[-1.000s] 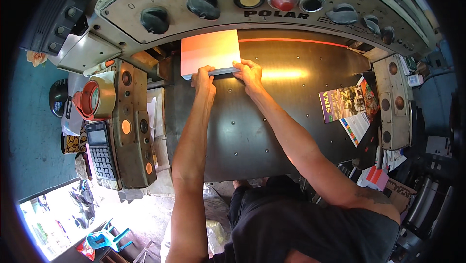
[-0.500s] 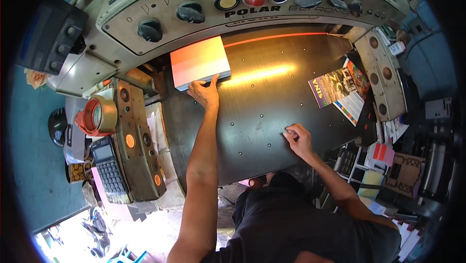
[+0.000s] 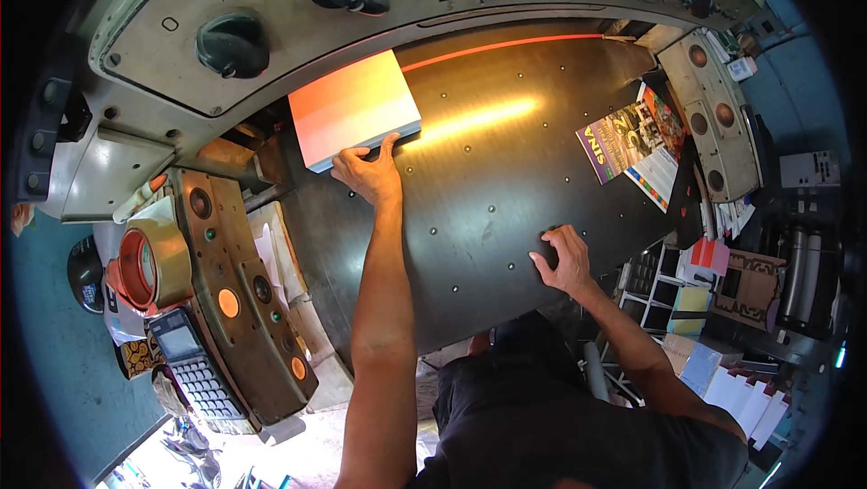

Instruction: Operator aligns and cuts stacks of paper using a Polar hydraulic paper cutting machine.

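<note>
Left grip (image 3: 370, 175), spread, is touching the paper stack (image 3: 352, 108) | right grip (image 3: 568, 260) is hanging empty, half-open | placing seemingly done, release pending

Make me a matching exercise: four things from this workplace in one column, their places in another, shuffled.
Things:
1. Left hand
2. Right hand
3. Calculator
4. Printed leaflets

Places:
A. On the right part of the dark table
B. Left of the table, just below the tape roll in the picture
C. At the near side of the paper stack, touching it
D. By the table's near edge, apart from the stack

Pairs: 1-C, 2-D, 3-B, 4-A
</note>
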Demonstrator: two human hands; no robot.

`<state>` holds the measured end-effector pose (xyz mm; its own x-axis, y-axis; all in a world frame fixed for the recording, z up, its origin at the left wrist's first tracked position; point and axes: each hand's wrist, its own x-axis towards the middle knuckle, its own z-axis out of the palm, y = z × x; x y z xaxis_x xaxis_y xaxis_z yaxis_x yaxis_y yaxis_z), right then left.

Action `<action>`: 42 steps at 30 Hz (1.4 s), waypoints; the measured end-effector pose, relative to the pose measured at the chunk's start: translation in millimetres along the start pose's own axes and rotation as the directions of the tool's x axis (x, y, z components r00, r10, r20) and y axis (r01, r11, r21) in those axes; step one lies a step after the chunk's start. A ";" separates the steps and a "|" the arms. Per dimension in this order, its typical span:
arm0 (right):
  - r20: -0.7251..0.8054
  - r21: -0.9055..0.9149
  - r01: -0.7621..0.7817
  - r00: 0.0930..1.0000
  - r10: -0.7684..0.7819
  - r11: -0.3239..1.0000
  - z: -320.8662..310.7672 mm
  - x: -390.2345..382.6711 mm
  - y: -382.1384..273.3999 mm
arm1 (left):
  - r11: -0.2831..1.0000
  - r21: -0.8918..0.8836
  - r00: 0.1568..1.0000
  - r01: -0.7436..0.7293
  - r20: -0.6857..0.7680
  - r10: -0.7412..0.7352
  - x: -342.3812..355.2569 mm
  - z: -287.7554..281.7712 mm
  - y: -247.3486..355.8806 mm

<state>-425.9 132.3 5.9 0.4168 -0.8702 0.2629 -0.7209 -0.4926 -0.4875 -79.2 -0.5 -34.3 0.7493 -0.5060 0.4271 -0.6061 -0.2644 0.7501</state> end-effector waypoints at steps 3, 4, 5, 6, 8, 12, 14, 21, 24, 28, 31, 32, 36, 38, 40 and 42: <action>0.020 0.016 -0.015 1.000 0.014 1.000 1.5 1.4 1.3 | 1.000 0.011 1.000 0.015 0.008 -0.015 -0.2 3.0 -2.7; 0.015 0.042 -0.022 1.000 0.021 0.999 1.8 1.7 1.9 | 0.996 0.029 0.993 0.090 0.070 -0.092 -0.3 3.8 -3.3; 0.034 0.035 -0.026 0.999 0.025 0.999 1.6 1.5 2.2 | 0.998 0.037 0.998 0.048 0.033 -0.050 -0.8 4.1 -3.8; 0.035 0.029 -0.022 0.999 0.021 0.999 1.6 1.5 2.8 | 0.999 0.037 0.999 0.033 0.024 -0.034 -0.8 4.7 -3.8; 0.038 0.022 -0.020 0.999 0.019 1.000 1.7 1.0 3.9 | 0.999 0.038 1.000 0.019 0.018 -0.020 -1.2 5.2 -3.2; 0.041 0.044 -0.032 0.999 0.030 0.999 3.3 1.3 6.1 | 0.999 0.031 0.999 0.037 0.005 -0.037 -1.6 4.4 -1.3; 0.031 0.048 -0.029 0.999 0.028 0.998 3.3 2.4 6.3 | 0.998 0.024 0.999 0.050 0.014 -0.051 -1.6 4.3 -1.2; 0.034 0.056 -0.038 0.999 0.036 0.998 -0.4 5.2 2.3 | 0.999 0.024 0.998 0.038 0.039 -0.039 -2.0 5.4 -4.5; 0.020 0.072 -0.034 0.999 0.033 0.997 2.8 2.8 6.9 | 0.999 0.021 0.998 0.045 0.032 -0.046 -3.1 5.5 -3.3; -0.152 0.149 -0.201 0.963 0.223 0.968 0.1 -43.0 19.2 | 0.995 0.020 0.993 0.101 0.053 -0.102 -2.9 4.8 -1.6; -0.202 0.242 -0.468 0.832 0.517 0.850 -18.6 -127.8 32.1 | 0.997 0.035 0.996 0.069 0.053 -0.071 -2.6 4.8 -1.5; -0.234 0.291 -0.472 0.808 0.540 0.832 -19.2 -156.5 39.5 | 0.999 0.025 0.999 0.033 0.024 -0.034 -2.8 5.0 -1.4; -0.006 0.594 -0.783 0.227 0.974 0.187 25.9 -220.8 91.9 | 0.996 0.026 0.996 0.081 0.043 -0.082 -3.8 4.7 0.8; -0.004 0.691 -0.680 0.334 0.943 0.244 56.2 -214.3 127.1 | 0.991 0.031 0.989 0.128 0.067 -0.130 -3.8 3.3 2.9; -0.044 0.729 -0.615 0.397 0.917 0.301 76.0 -203.1 148.0 | 0.996 0.020 0.995 0.086 0.044 -0.087 -3.1 2.3 5.0; -0.190 0.656 -0.527 0.578 0.794 0.541 82.6 -192.4 158.6 | 0.996 0.023 0.995 0.084 0.046 -0.085 -3.1 1.8 5.8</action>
<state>-574.6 222.7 -190.7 -0.4367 -0.8963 -0.0767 -0.2466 0.2012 -0.9480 -85.6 -2.0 -32.2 0.7850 -0.5188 0.3387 -0.5473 -0.3245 0.7714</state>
